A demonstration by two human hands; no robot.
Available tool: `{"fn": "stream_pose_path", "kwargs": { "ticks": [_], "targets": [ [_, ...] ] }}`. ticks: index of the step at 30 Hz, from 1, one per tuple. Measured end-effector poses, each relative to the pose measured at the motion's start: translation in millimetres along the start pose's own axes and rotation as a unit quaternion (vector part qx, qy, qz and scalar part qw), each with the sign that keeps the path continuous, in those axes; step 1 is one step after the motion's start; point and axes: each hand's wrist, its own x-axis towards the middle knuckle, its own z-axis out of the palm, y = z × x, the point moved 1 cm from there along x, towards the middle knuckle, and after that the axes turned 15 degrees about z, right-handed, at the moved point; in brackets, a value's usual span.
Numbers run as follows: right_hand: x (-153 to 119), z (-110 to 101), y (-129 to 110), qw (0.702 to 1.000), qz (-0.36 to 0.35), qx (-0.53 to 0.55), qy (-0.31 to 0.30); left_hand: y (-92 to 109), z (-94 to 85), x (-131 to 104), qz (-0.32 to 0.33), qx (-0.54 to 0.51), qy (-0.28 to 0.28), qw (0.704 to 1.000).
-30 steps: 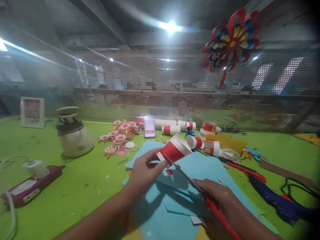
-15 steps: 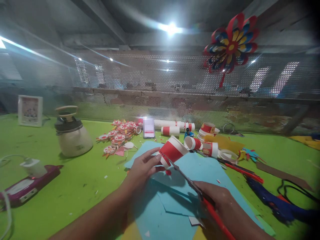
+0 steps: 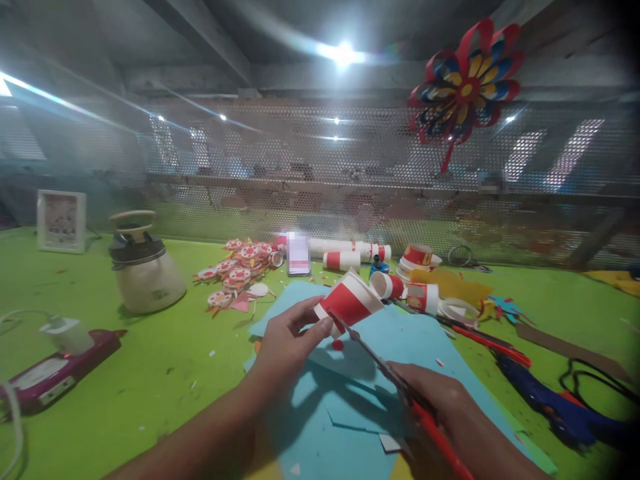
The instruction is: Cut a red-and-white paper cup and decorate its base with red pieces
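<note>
A red and white paper cup (image 3: 353,300) is tilted on its side above blue paper sheets (image 3: 400,333). My left hand (image 3: 295,337) grips its base end, thumb in front and fingers behind. My right hand (image 3: 433,393) is closed around red-handled scissors (image 3: 383,365), whose blades reach up and left to the cup's side, near my left thumb. A small red piece (image 3: 338,345) lies on the blue paper below the cup.
Behind are stacked cups (image 3: 340,261), a phone (image 3: 299,257) and decorated discs (image 3: 240,273). A jug (image 3: 147,273) and power strip (image 3: 60,373) stand left. Right lie red-handled scissors (image 3: 493,343) and a blue glue gun (image 3: 545,400). A paper flower (image 3: 466,90) hangs above.
The cup has shifted slightly to the right and turned a little in my left hand. The scissor blades now overlap more of its side.
</note>
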Motion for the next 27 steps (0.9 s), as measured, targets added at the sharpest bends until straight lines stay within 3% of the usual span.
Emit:
{"fn": "stream_pose_path", "kwargs": {
  "ticks": [3,8,12,19,27],
  "targets": [
    [-1,0,-2,0.999,0.01,-0.012,-0.036,-3,-1.3,1,-0.007,-0.002,0.009,1.0],
    [0,0,-1,1.0,0.0,-0.006,-0.021,-11,-4.8,4,-0.017,-0.047,0.02,0.999],
    [3,3,2,1.0,-0.001,-0.029,-0.008,-9,-4.7,5,-0.018,-0.109,-0.007,0.994],
    [2,2,2,1.0,-0.004,-0.023,-0.017,3,0.8,2,0.013,-0.014,0.002,1.0],
    [-1,4,-10,1.0,0.001,0.007,-0.003,2,2.1,-2,-0.012,-0.016,0.009,1.0]
  ]
}}
